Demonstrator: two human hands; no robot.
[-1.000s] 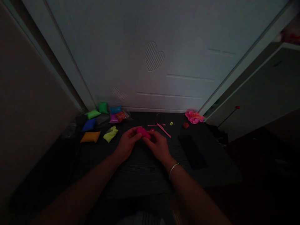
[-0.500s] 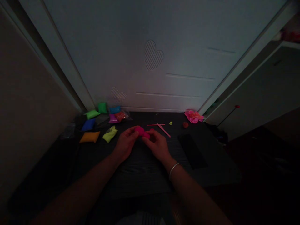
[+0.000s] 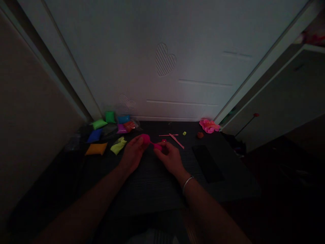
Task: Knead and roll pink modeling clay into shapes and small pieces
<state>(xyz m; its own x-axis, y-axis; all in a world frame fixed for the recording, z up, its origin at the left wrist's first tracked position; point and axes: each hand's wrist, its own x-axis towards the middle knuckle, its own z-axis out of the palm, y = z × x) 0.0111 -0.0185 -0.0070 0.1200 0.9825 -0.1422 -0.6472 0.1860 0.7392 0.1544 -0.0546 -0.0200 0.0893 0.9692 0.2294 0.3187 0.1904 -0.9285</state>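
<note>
A lump of bright pink modelling clay (image 3: 145,138) is stretched between my two hands above the dark table. My left hand (image 3: 132,152) is closed on the larger, rounded part. My right hand (image 3: 169,156) pinches the smaller part, and a thin strand of clay joins the two. Just beyond my right fingers lies a small red-pink piece (image 3: 164,140). Two pink modelling tools, a thin stick (image 3: 168,135) and a flat knife-like one (image 3: 177,141), rest behind my right hand. An opened yellow clay packet (image 3: 118,145) lies left of my left hand.
Packets of orange (image 3: 96,149), blue (image 3: 94,135) and green clay (image 3: 110,117) lie at the table's (image 3: 152,189) back left. A dark rectangular slab (image 3: 207,163) lies at right. Behind it are a brownish-red lump (image 3: 200,135) and a pink flower (image 3: 209,125). A white panel (image 3: 122,61) rises behind.
My left hand has moved left, away from my right. The pink clay between them has drawn out from a joined lump into two parts with a thin strand.
</note>
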